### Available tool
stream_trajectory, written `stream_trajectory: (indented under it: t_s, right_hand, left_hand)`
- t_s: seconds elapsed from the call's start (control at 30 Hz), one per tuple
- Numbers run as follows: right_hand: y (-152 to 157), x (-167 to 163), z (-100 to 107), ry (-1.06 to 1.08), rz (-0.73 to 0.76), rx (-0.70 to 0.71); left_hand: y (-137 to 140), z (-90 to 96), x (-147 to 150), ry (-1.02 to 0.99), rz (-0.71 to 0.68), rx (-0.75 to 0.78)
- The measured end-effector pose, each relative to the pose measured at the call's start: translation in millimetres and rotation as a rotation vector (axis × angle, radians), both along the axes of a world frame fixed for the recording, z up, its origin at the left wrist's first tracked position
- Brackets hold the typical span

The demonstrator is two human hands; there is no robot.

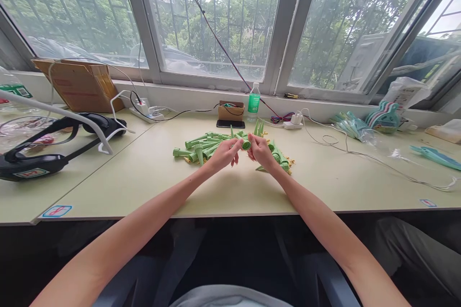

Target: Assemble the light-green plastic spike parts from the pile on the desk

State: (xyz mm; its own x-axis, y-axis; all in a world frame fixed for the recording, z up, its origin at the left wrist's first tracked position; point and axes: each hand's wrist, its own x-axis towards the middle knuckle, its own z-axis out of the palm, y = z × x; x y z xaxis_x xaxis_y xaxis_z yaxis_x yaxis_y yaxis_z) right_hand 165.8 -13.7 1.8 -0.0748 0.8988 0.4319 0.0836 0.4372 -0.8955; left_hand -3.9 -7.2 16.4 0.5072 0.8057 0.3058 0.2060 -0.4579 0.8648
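Note:
Between my two hands is a green plastic spike [246, 145], its round open end facing me. My left hand [226, 152] pinches it from the left with thumb and fingers. From the other side my right hand [260, 150] has its fingers curled around it. Fingers cover most of the piece. A pile of similar green spikes [200, 146] lies on the table behind and left of my left hand. More green spikes [278, 155], some standing on end, sit beside and behind my right hand. Small yellowish bits [292, 162] show among them.
Behind the piles are a black phone [231, 124], a small cardboard box [231, 111] and a green-labelled bottle [254, 100]. A black headset [46, 151] lies left. White cables [345, 141] and teal plastic hangers [383, 117] are on the right. The table's edge [230, 215] is near me.

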Motion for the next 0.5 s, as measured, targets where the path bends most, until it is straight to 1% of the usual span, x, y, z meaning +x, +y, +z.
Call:
stream_trajectory:
  t_s: [0.23,0.5]
  right_hand:
    - [2.3,1.3,-1.7,-0.038,-0.016,-0.012]
    - [1.3,2.8,-1.2,-0.139,-0.072,-0.005]
  left_hand:
    - [-0.6,-0.1,-0.2,-0.003,-0.001,0.01]
    - [-1.5,1.2,2.7,-0.016,-0.015,-0.067]
